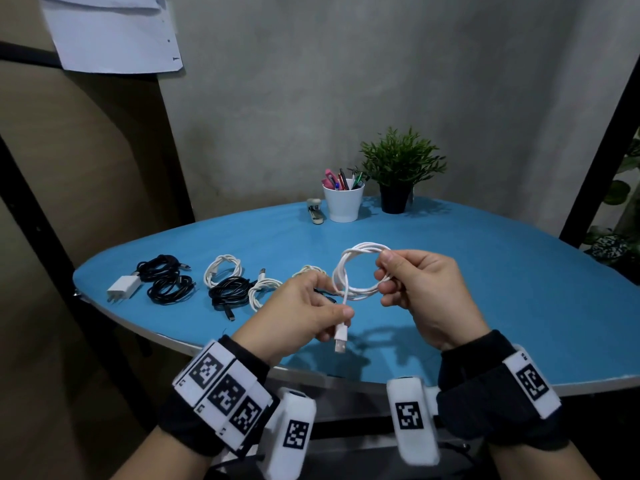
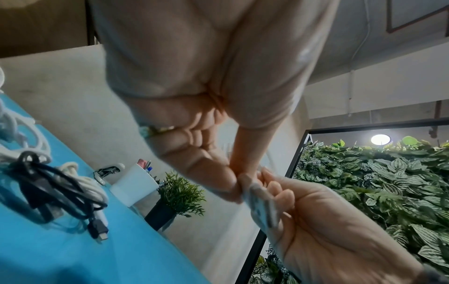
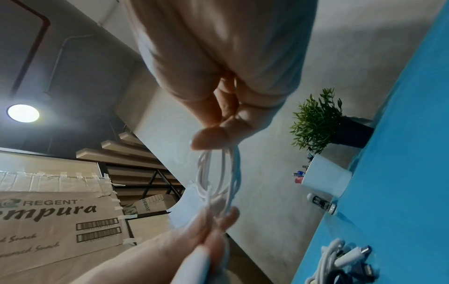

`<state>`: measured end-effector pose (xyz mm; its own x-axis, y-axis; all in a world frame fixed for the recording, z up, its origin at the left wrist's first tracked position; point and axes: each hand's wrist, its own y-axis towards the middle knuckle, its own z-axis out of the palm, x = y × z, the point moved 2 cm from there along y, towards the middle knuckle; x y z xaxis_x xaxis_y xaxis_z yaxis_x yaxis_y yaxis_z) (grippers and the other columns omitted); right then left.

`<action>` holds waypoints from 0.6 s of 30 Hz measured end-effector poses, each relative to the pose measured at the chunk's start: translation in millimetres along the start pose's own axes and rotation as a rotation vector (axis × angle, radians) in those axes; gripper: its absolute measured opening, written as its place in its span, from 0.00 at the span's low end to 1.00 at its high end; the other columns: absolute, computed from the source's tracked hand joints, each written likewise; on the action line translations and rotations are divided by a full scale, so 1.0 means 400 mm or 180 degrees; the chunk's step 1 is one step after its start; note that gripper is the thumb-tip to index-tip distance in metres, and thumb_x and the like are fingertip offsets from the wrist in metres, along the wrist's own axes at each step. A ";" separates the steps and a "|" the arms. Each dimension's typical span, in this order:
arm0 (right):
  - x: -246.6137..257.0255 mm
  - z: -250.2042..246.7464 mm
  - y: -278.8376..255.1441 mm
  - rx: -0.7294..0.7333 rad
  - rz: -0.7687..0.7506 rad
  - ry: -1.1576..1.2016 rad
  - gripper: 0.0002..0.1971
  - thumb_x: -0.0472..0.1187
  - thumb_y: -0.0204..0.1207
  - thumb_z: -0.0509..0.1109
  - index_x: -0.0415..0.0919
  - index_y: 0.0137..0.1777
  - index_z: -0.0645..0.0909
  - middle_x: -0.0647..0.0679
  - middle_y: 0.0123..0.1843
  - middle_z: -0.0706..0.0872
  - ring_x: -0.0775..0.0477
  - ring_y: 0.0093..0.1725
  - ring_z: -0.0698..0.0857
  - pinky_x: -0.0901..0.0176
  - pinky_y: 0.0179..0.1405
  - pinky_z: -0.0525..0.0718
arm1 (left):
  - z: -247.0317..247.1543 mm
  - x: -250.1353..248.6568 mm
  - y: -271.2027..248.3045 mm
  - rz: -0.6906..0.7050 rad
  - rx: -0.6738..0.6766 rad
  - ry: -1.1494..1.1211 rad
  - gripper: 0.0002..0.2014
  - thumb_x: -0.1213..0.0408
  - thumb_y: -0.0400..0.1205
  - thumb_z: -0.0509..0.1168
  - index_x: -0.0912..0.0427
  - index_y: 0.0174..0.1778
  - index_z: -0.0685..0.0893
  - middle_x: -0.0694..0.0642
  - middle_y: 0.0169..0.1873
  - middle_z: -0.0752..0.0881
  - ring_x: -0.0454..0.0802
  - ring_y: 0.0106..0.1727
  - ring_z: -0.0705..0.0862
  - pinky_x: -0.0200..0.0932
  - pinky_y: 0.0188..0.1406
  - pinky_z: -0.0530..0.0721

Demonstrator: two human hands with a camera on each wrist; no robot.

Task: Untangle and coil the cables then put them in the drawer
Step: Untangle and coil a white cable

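Left hand (image 1: 304, 306) pinching plug (image 1: 341, 337), right hand (image 1: 419, 289) curled round cable (image 1: 360, 268) coil; light, limp, springy; best gripped across loops.

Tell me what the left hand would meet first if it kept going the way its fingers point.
Likely the white cable coil held by the right hand: the left hand, pinching the USB end, points toward it. Depth is unclear.
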<state>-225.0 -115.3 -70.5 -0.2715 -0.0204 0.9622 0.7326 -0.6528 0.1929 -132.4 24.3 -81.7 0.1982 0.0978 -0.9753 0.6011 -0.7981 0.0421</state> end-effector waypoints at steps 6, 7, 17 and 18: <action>0.009 -0.031 0.010 -0.0099 -0.0226 -0.0371 0.08 0.34 0.79 0.68 0.35 0.39 0.85 0.44 0.31 0.84 0.54 0.25 0.78 0.65 0.22 0.76 | -0.038 -0.031 -0.019 0.0251 -0.0001 0.0232 0.06 0.74 0.79 0.65 0.63 0.37 0.81 0.52 0.25 0.83 0.42 0.23 0.77 0.31 0.19 0.73; 0.013 -0.034 0.010 -0.0077 -0.0307 -0.0534 0.09 0.34 0.79 0.68 0.37 0.39 0.86 0.45 0.31 0.85 0.54 0.26 0.78 0.65 0.23 0.75 | -0.047 -0.041 -0.021 0.0356 -0.0097 0.0127 0.06 0.74 0.80 0.65 0.64 0.37 0.80 0.52 0.25 0.83 0.41 0.22 0.76 0.31 0.19 0.72; 0.021 -0.015 0.004 0.0196 0.0037 0.0118 0.09 0.34 0.79 0.66 0.31 0.40 0.82 0.45 0.27 0.83 0.55 0.22 0.79 0.68 0.20 0.78 | -0.076 -0.047 -0.019 0.1198 -0.1027 0.1295 0.10 0.67 0.76 0.71 0.47 0.32 0.84 0.43 0.24 0.85 0.39 0.26 0.80 0.37 0.30 0.82; 0.020 -0.009 0.002 0.0227 0.0091 0.0239 0.09 0.34 0.79 0.65 0.31 0.40 0.82 0.45 0.26 0.82 0.55 0.21 0.78 0.68 0.19 0.78 | -0.071 -0.051 -0.020 0.1303 -0.1138 0.1202 0.10 0.69 0.76 0.72 0.49 0.33 0.85 0.43 0.24 0.85 0.37 0.27 0.81 0.32 0.31 0.82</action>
<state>-228.8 -118.9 -63.2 -0.2939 -0.0966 0.9509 0.7825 -0.5957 0.1814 -119.2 45.6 -56.2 0.6841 0.0822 -0.7248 0.6266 -0.5750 0.5262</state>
